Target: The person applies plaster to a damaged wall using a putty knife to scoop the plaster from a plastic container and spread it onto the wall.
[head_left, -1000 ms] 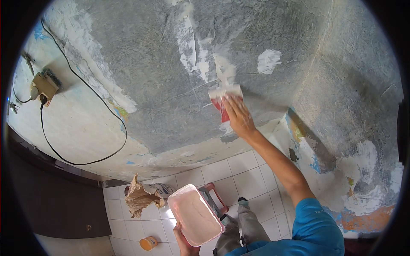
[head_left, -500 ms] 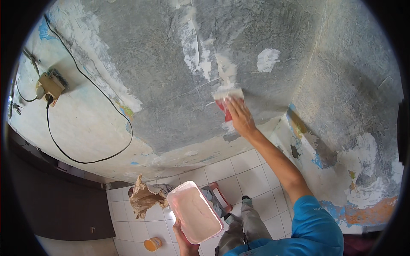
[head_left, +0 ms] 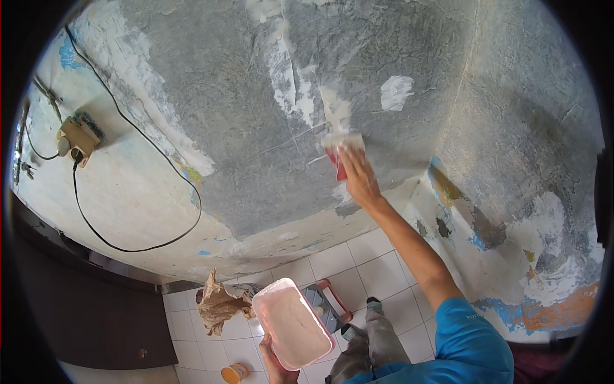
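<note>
My right hand (head_left: 360,180) reaches up and presses a putty knife (head_left: 339,148) with a red handle and a white-smeared blade flat against the grey plastered wall (head_left: 243,128). White filler streaks (head_left: 288,83) run above the blade. My left hand (head_left: 276,361) holds a rectangular pink tray (head_left: 291,323) of pale filler from below, low in the view. My right arm wears a blue sleeve (head_left: 470,342).
A socket box (head_left: 78,136) with a black cable (head_left: 147,246) hangs on the pale wall at left. On the white tiled floor (head_left: 377,262) lie a crumpled brown paper bag (head_left: 220,301), a small orange tub (head_left: 235,373) and a red-rimmed step stool (head_left: 332,301). A dark panel (head_left: 83,313) stands lower left.
My right hand has slid the putty knife slightly up the wall. The tray in my left hand has stayed nearly still.
</note>
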The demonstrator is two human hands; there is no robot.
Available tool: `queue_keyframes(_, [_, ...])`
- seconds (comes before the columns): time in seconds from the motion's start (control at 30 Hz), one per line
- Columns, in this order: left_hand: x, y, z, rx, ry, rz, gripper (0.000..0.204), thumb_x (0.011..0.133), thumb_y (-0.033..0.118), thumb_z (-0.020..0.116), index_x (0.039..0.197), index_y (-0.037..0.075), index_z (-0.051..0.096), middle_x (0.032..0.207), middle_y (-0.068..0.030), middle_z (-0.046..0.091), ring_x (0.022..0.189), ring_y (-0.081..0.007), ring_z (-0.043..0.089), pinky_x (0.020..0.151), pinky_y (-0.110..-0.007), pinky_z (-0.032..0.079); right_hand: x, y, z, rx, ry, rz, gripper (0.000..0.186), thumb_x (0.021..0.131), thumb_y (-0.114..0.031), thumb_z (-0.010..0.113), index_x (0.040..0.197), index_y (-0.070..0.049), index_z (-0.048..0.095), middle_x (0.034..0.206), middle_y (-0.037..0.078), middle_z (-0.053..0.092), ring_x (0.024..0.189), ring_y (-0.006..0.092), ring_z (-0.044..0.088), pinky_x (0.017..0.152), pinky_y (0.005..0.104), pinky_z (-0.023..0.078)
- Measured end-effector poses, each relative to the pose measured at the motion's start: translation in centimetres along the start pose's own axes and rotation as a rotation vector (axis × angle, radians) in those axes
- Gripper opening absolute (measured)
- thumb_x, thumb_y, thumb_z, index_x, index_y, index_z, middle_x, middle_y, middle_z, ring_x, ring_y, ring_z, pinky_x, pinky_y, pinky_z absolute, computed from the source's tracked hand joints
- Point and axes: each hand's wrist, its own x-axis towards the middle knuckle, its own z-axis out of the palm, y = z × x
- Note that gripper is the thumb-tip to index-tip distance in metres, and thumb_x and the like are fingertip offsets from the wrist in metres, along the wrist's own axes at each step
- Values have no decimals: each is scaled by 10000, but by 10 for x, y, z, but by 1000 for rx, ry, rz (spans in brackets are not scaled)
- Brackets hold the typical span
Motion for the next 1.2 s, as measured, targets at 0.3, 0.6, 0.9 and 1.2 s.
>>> queue_keyframes(0.3, [7,0,-6,-23,-51,-16,559,1000,428,434,1458,106,428,1373,-102,556,1238,-286,581,1014,-460,508,-13,-6,26,-85,46,16,589,921,31,536,1500,-11,438,1543,180,451,1447,384,415,1186,517,359])
queue_keyframes(0.6, [9,13,-12,24,-29,8,548,1000,446,420,1448,130,438,1369,-93,560,1228,-288,587,996,-472,517,98,-14,-39,3,301,-46,564,902,38,552,1458,-14,470,1479,179,493,1382,389,481,1157,525,385])
queue_keyframes(0.9, [5,17,7,-27,-16,-25,569,999,442,438,1472,125,425,1379,-101,558,1238,-290,586,990,-467,526,-25,-6,17,26,-17,24,518,891,40,569,1404,-26,531,1459,158,502,1362,373,498,1140,498,418])
queue_keyframes(1.2, [11,11,20,-15,-69,-18,574,1013,403,414,1491,85,406,1398,-121,556,1247,-294,590,1010,-464,525,71,12,-12,-148,257,12,564,894,28,573,1448,-31,485,1496,169,471,1392,381,468,1159,517,394])
